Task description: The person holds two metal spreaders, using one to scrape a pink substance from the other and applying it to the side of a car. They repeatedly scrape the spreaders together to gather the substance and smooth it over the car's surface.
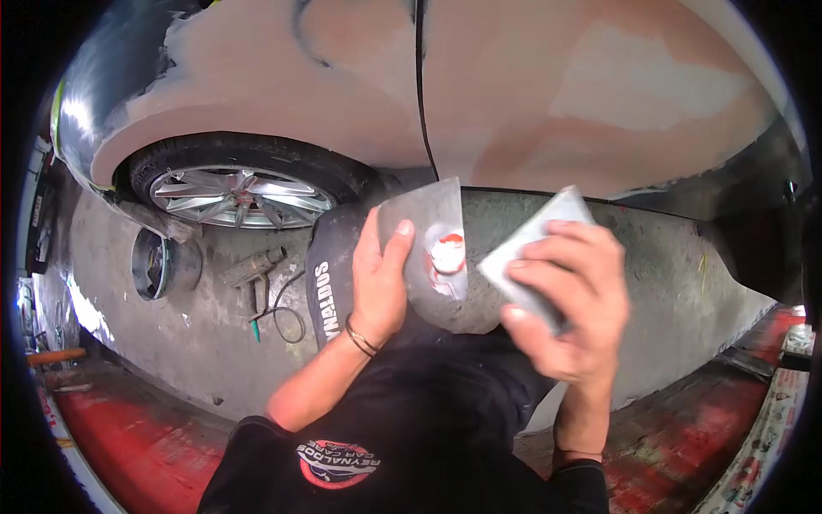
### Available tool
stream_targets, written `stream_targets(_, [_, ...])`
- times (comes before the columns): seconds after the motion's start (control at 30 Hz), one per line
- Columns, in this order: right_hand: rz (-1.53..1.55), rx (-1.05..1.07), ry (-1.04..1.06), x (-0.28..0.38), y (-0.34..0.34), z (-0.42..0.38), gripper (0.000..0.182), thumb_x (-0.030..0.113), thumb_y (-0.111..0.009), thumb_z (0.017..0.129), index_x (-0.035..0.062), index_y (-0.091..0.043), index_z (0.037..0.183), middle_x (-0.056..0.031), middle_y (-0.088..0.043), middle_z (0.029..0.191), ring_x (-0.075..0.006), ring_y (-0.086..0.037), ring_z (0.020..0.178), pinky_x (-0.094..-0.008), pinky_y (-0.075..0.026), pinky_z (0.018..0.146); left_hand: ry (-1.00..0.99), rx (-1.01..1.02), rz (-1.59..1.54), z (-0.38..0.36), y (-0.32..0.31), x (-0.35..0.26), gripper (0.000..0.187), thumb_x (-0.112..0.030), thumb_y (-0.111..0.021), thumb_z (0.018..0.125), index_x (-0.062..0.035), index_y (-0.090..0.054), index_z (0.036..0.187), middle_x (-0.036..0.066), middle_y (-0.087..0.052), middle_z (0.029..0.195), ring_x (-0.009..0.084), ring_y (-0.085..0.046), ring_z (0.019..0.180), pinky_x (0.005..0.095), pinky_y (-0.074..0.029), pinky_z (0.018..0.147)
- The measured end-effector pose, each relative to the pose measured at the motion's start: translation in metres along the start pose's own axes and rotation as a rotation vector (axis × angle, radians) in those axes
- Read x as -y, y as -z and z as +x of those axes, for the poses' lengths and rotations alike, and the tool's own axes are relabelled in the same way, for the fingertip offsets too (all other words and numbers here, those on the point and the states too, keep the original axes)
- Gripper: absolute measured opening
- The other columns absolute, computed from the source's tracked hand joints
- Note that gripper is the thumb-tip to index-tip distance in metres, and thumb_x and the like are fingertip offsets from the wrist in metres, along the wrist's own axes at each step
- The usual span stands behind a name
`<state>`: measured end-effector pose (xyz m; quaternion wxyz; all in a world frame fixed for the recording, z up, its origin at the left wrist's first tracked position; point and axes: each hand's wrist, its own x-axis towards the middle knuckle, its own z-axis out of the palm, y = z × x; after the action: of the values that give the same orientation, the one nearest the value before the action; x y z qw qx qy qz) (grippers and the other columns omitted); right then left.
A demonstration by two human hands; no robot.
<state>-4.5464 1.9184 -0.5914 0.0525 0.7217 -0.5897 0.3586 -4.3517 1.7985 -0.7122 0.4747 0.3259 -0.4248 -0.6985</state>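
Observation:
My left hand (379, 283) grips a flat, semi-clear mixing board (419, 206) by its left edge, with the thumb on top. On the board's right side lies a dab of white and red body filler (448, 254). To the right, my right hand (574, 300) is closed around a pale grey flat spreader (518, 248), its wide edge towards the board. A gap separates spreader and board. Both hands are in front of the car's lower side, near the seam between the sanded fender (257, 94) and the door (616, 103).
A wheel (244, 197) with silver spokes is at the left under the fender. On the concrete floor (188, 351) are a gun-shaped tool (254, 274) with a dark cord and an open metal cylinder (154, 261). Red-stained flooring (128, 445) borders the concrete.

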Motion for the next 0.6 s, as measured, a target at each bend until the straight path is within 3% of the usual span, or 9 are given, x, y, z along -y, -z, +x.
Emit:
stream_targets(0.07, [0.024, 0.206, -0.007, -0.001, -0.042, -0.008, 0.036, 0.021, -0.087, 0.073, 0.0141, -0.083, 0.108, -0.0035, -0.075, 0.112, -0.0313, -0.07, 0.116, -0.0495, -0.049, 0.104, -0.016, 0.003, 0.048, -0.007, -0.004, -0.004, 0.034, -0.017, -0.06, 0.116, 0.0012, -0.061, 0.145, 0.008, -0.071, 0.131, 0.0142, -0.063, 0.119, 0.0321, -0.051, 0.108])
stream_targets(0.1, [0.033, 0.27, -0.036, -0.001, -0.04, -0.011, 0.036, 0.021, -0.087, 0.073, 0.0148, -0.082, 0.108, -0.0028, -0.075, 0.112, -0.03, -0.069, 0.115, -0.0485, -0.048, 0.103, -0.069, 0.05, 0.259, -0.008, 0.003, -0.003, 0.035, -0.017, -0.059, 0.116, 0.002, -0.06, 0.146, 0.01, -0.071, 0.131, 0.016, -0.063, 0.121, 0.033, -0.05, 0.109])
stream_targets(0.17, [0.055, 0.401, -0.079, -0.004, -0.038, -0.013, 0.034, 0.02, -0.087, 0.074, 0.0163, -0.082, 0.107, -0.0013, -0.074, 0.111, -0.0275, -0.069, 0.113, -0.0466, -0.046, 0.101, -0.052, 0.017, 0.307, -0.005, 0.01, 0.013, 0.035, -0.016, -0.058, 0.116, 0.0027, -0.06, 0.146, 0.012, -0.071, 0.131, 0.0176, -0.063, 0.122, 0.0338, -0.05, 0.109])
stream_targets(0.27, [0.057, 0.124, -0.098, -0.002, -0.054, -0.007, 0.033, 0.019, -0.086, 0.075, 0.0171, -0.081, 0.107, -0.001, -0.075, 0.112, -0.0268, -0.069, 0.111, -0.0465, -0.047, 0.101, -0.047, -0.001, 0.346, -0.006, 0.021, 0.027, 0.035, -0.016, -0.057, 0.115, 0.0036, -0.06, 0.144, 0.014, -0.071, 0.131, 0.0199, -0.063, 0.123, 0.0345, -0.049, 0.111])
stream_targets(0.33, [0.097, 0.247, -0.201, -0.005, -0.074, -0.018, 0.03, 0.021, -0.083, 0.079, 0.0164, -0.079, 0.108, -0.0005, -0.074, 0.114, -0.0277, -0.068, 0.116, -0.0492, -0.048, 0.102, -0.06, 0.034, 0.347, -0.011, 0.015, 0.012, 0.035, -0.016, -0.057, 0.115, 0.0036, -0.061, 0.144, 0.014, -0.071, 0.131, 0.0203, -0.063, 0.123, 0.0346, -0.049, 0.111])
stream_targets(0.4, [0.089, 0.329, -0.155, -0.011, -0.061, -0.017, 0.03, 0.02, -0.084, 0.078, 0.0162, -0.08, 0.108, -0.0016, -0.074, 0.116, -0.0285, -0.068, 0.116, -0.0481, -0.047, 0.103, -0.038, 0.025, 0.289, -0.004, 0.018, 0.02, 0.034, -0.017, -0.057, 0.116, 0.0035, -0.061, 0.142, 0.013, -0.071, 0.129, 0.0197, -0.064, 0.122, 0.0345, -0.049, 0.11])
stream_targets(0.5, [0.142, 0.101, -0.168, -0.004, -0.076, -0.012, 0.031, 0.02, -0.085, 0.077, 0.0164, -0.081, 0.107, -0.0021, -0.075, 0.116, -0.029, -0.068, 0.117, -0.0483, -0.048, 0.104, -0.053, 0.012, 0.295, 0.001, 0.019, 0.022, 0.033, -0.018, -0.055, 0.116, 0.0024, -0.062, 0.142, 0.012, -0.071, 0.129, 0.0188, -0.064, 0.121, 0.0346, -0.05, 0.109])
stream_targets(0.57, [0.163, 0.249, -0.233, -0.003, -0.08, -0.021, 0.033, 0.018, -0.088, 0.076, 0.015, -0.083, 0.108, -0.0034, -0.075, 0.117, -0.0308, -0.068, 0.118, -0.0475, -0.048, 0.106, -0.059, 0.027, 0.36, 0.001, 0.017, 0.014, 0.032, -0.017, -0.054, 0.117, 0.0008, -0.061, 0.143, 0.011, -0.071, 0.13, 0.0181, -0.064, 0.122, 0.0354, -0.05, 0.11])
stream_targets(0.6, [0.194, 0.3, -0.25, -0.005, -0.077, -0.022, 0.035, 0.016, -0.09, 0.075, 0.0138, -0.085, 0.11, -0.0051, -0.075, 0.117, -0.0322, -0.068, 0.119, -0.0475, -0.049, 0.109, 0.014, -0.007, 0.192, 0.003, 0.017, 0.02, 0.032, -0.017, -0.054, 0.117, -0.0004, -0.06, 0.144, 0.01, -0.07, 0.132, 0.0183, -0.064, 0.123, 0.0361, -0.05, 0.11])
